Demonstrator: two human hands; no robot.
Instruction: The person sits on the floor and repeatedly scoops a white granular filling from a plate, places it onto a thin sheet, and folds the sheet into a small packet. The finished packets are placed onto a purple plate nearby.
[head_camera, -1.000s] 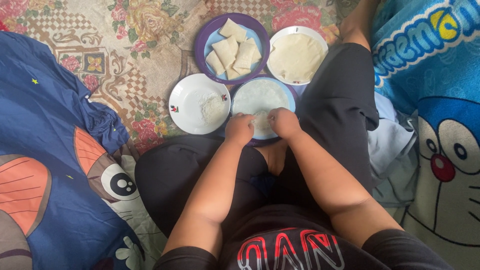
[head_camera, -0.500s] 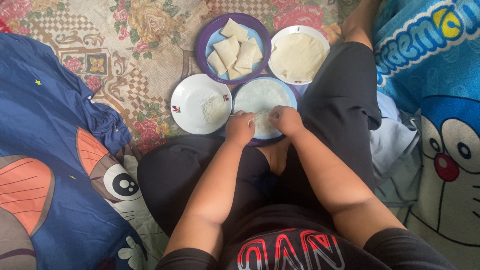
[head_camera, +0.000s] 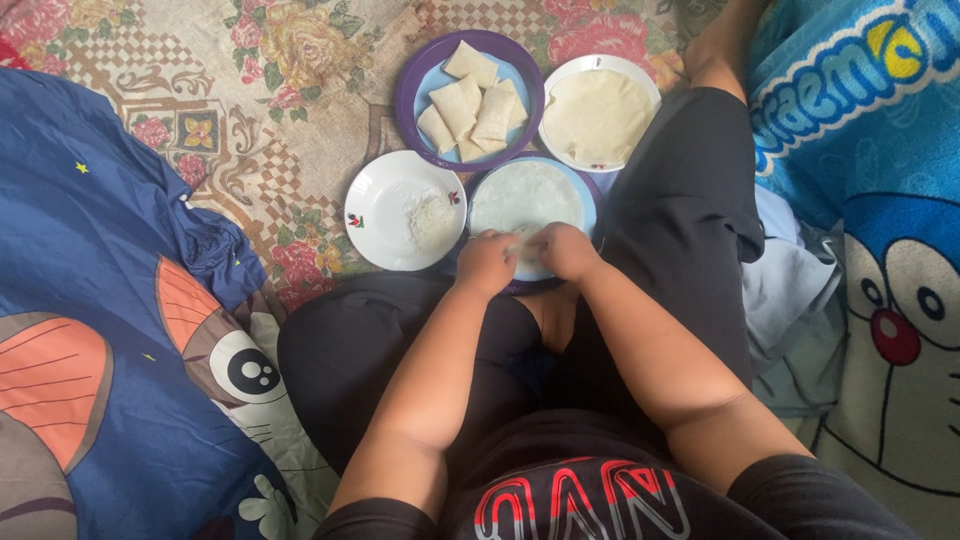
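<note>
A floral patterned floor mat (head_camera: 300, 110) is covered with plates, and cartoon blankets are seen at both sides. The left hand (head_camera: 487, 262) and right hand (head_camera: 566, 250) are curled closed, side by side, pinching the near edge of a thin white round wrapper (head_camera: 525, 195) laid on a blue plate (head_camera: 590, 205).

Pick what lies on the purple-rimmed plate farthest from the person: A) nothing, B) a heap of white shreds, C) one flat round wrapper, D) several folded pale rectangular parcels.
D: the purple-rimmed plate holds several folded pale parcels, while the white shreds lie on the white plate beside it.
</note>
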